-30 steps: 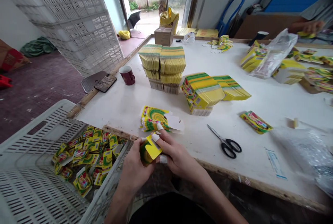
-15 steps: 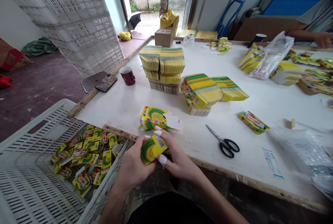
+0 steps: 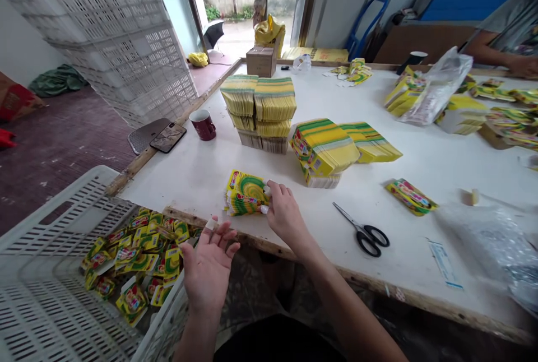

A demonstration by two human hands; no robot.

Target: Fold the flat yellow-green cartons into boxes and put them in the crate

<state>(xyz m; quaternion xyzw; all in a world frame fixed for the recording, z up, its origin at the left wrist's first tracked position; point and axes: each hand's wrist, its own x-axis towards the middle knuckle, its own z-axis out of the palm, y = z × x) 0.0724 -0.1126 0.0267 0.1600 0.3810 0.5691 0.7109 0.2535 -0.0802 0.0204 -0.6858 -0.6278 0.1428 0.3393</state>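
My left hand [image 3: 209, 268] is open, palm up with fingers spread, and holds nothing; it is beside the white crate's near side, below the table edge. A white wrap covers one of its fingertips. My right hand [image 3: 286, 212] has its fingers closed on the right end of a small pile of flat yellow-and-green cartons [image 3: 246, 191] on the table. How many cartons its fingers hold is hidden. Inside the white plastic crate [image 3: 84, 188] to the left lie many small yellow-and-green boxes [image 3: 137, 261].
Carton stacks [image 3: 273, 101] stand mid-table, with more stacks [image 3: 325, 146] to their right. A maroon mug [image 3: 202, 125] and a phone [image 3: 168, 137] are at the left edge. Black-handled scissors [image 3: 365, 233] lie right of my hand. Another person's arm [image 3: 491, 51] shows at the far right.
The yellow box both hands were holding is no longer in them. My left hand has opened and moved down-left. My right hand has moved up onto the carton pile.
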